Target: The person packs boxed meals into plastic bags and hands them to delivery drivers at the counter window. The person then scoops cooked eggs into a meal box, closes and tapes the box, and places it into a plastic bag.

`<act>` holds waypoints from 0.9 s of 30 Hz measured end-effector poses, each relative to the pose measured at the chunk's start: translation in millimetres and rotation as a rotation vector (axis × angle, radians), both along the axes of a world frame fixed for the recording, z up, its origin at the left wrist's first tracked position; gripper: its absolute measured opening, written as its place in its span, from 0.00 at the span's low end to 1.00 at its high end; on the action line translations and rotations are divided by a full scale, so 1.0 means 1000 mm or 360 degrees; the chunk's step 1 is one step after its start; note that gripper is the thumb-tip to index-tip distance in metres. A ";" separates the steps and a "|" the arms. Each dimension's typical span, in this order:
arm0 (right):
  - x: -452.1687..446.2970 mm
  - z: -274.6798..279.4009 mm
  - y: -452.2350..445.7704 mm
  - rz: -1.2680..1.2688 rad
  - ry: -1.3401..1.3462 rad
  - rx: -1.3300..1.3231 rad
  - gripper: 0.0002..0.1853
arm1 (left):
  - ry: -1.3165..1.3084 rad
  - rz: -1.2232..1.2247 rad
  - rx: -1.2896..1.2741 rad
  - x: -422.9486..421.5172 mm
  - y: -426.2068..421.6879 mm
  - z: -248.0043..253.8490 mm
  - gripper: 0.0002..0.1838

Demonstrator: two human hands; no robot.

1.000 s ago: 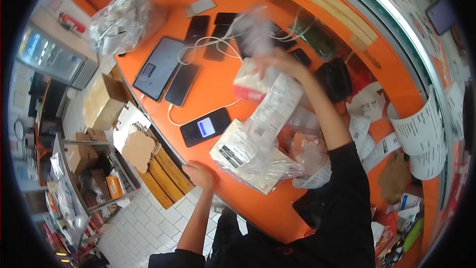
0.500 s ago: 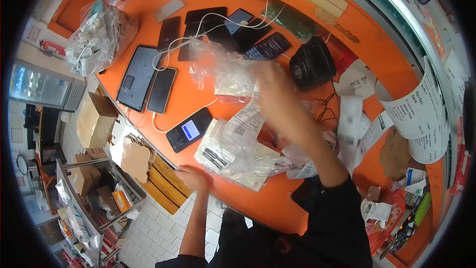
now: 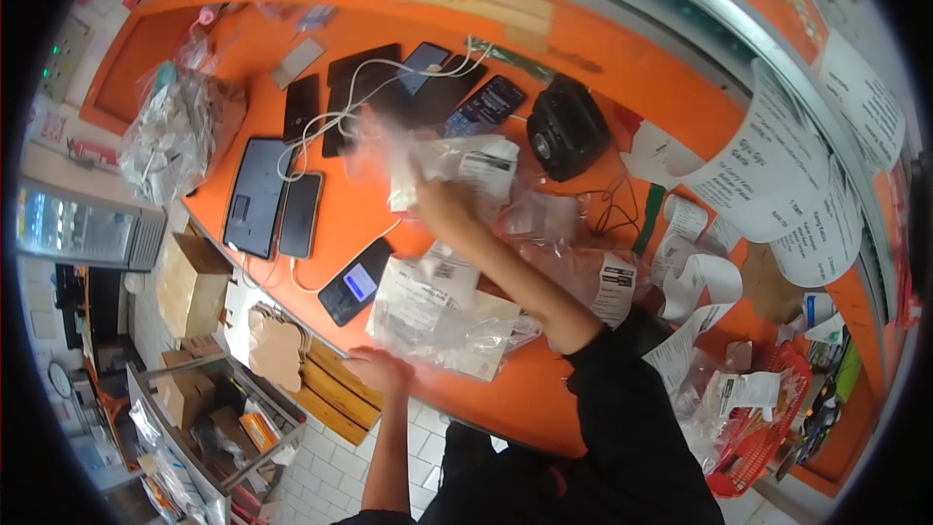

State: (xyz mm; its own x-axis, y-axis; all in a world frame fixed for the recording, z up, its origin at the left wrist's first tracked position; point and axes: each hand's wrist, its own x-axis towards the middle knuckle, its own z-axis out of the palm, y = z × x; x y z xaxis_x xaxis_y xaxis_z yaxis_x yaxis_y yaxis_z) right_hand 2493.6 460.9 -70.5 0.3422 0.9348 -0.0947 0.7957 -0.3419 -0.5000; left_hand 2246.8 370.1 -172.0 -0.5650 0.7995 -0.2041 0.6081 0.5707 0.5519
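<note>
My right hand point(image 3: 442, 204) reaches across the orange table and is smeared by motion. Its fingers close on a clear plastic bag point(image 3: 457, 151) that has pale paper and a printed receipt point(image 3: 489, 167) in or against it. Below that arm lies another clear bag with cream paper and printed slips point(image 3: 428, 316). My left hand point(image 3: 381, 369) is at the near table edge, its fingers loosely stretched out with nothing visible in them. Closest to it on the table is a dark phone point(image 3: 356, 280) with a lit blue-and-white box on its screen.
A tablet point(image 3: 255, 196), several phones and white charging cables cover the back left. A black printer-like device point(image 3: 569, 126) stands at the back. Long receipts point(image 3: 758, 165) hang at the right above a red basket point(image 3: 768, 428). A stuffed plastic bag point(image 3: 180, 131) sits far left.
My right hand has moved left and slightly nearer, with the bag shifting and its receipt coming into view. The camera has turned, and my left hand stays by the table edge.
</note>
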 end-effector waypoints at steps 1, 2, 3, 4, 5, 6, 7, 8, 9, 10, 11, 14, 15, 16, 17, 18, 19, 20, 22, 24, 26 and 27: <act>-0.011 -0.027 0.012 -0.0018 -0.0182 -0.0044 0.27 | -0.0003 -0.0030 0.0014 -0.009 0.000 -0.012 0.26; -0.017 -0.041 0.017 -0.0034 -0.0359 -0.0089 0.27 | 0.0031 -0.0053 -0.0003 -0.025 0.001 -0.034 0.25; -0.020 -0.040 0.013 -0.0053 -0.0357 -0.0080 0.27 | 0.0066 -0.0068 -0.0023 -0.023 0.006 -0.032 0.25; -0.026 -0.041 0.006 -0.0147 -0.0520 0.0110 0.26 | 0.0090 -0.0127 0.0032 -0.023 0.001 -0.030 0.24; -0.031 -0.039 0.000 -0.0233 -0.0680 0.0299 0.25 | 0.0115 -0.0187 0.0086 -0.014 -0.002 -0.013 0.24; -0.031 -0.034 -0.005 -0.0223 -0.0556 0.0248 0.26 | 0.0034 0.0002 -0.0053 -0.003 0.002 0.000 0.23; -0.033 -0.032 -0.007 -0.0217 -0.0552 0.0251 0.26 | -0.0041 0.0192 -0.0193 0.008 0.006 0.013 0.23; -0.034 -0.032 -0.009 -0.0240 -0.0488 0.0234 0.26 | -0.0031 0.0230 -0.0204 0.010 0.007 0.011 0.22; -0.034 -0.031 -0.010 -0.0266 -0.0425 0.0216 0.27 | -0.0029 0.0224 -0.0185 0.009 0.006 0.006 0.22; -0.034 -0.030 -0.010 -0.0266 -0.0422 0.0214 0.27 | -0.0026 0.0200 -0.0163 0.006 0.005 0.000 0.22; -0.034 -0.029 -0.009 -0.0265 -0.0345 0.0188 0.27 | -0.0028 0.0189 -0.0146 0.003 0.005 -0.004 0.22; -0.034 -0.027 -0.007 -0.0275 -0.0310 0.0178 0.27 | -0.0034 0.0175 -0.0127 -0.002 0.007 -0.011 0.22; -0.035 -0.028 -0.007 -0.0291 -0.0355 0.0195 0.27 | -0.0035 0.0178 -0.0127 -0.004 0.006 -0.011 0.22; -0.035 -0.028 -0.007 -0.0293 -0.0355 0.0196 0.27 | -0.0036 0.0173 -0.0132 -0.005 0.008 -0.012 0.22; -0.035 -0.028 -0.007 -0.0292 -0.0347 0.0197 0.27 | -0.0033 0.0174 -0.0130 -0.006 0.007 -0.014 0.22; -0.035 -0.028 -0.007 -0.0291 -0.0338 0.0198 0.27 | -0.0034 0.0173 -0.0131 -0.007 0.007 -0.015 0.22; -0.034 -0.028 -0.007 -0.0296 -0.0337 0.0198 0.27 | -0.0036 0.0173 -0.0134 -0.008 0.006 -0.017 0.22; -0.034 -0.028 -0.008 -0.0292 -0.0321 0.0195 0.27 | -0.0036 0.0177 -0.0135 -0.008 0.004 -0.017 0.22; -0.033 -0.029 -0.007 -0.0281 -0.0299 0.0187 0.27 | -0.0033 0.0186 -0.0139 -0.012 0.005 -0.017 0.22; -0.032 -0.030 -0.007 -0.0261 -0.0319 0.0173 0.25 | -0.0023 0.0181 -0.0137 -0.011 0.004 -0.016 0.22; -0.027 -0.023 -0.007 -0.0254 -0.0191 0.0160 0.25 | -0.0015 0.0177 -0.0129 -0.011 0.007 -0.016 0.22; -0.023 -0.016 -0.008 -0.0242 -0.0065 0.0147 0.24 | -0.0031 0.0177 -0.0120 -0.009 0.008 -0.016 0.22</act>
